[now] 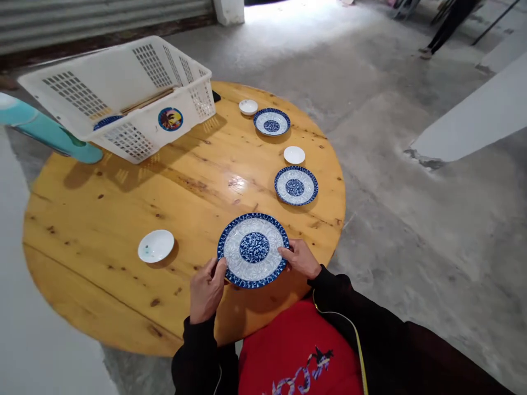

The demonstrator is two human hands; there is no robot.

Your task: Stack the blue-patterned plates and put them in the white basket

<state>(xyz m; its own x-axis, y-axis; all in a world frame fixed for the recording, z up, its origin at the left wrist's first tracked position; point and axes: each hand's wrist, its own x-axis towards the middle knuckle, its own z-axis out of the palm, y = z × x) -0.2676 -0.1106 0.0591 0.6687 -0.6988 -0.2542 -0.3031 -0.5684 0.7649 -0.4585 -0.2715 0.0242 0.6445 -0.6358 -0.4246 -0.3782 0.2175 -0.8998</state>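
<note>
In the head view, low in the frame's centre, a large blue-patterned plate point(252, 249) lies at the near edge of the round wooden table point(102, 219). The left hand point(207, 289) pinches its lower-left rim, and the right hand point(300, 258) grips its right rim. A small white dish point(156, 246) sits left of it. Two smaller blue plates point(296, 185) stand above, and a white basket point(119, 93) fills the upper left.
</note>
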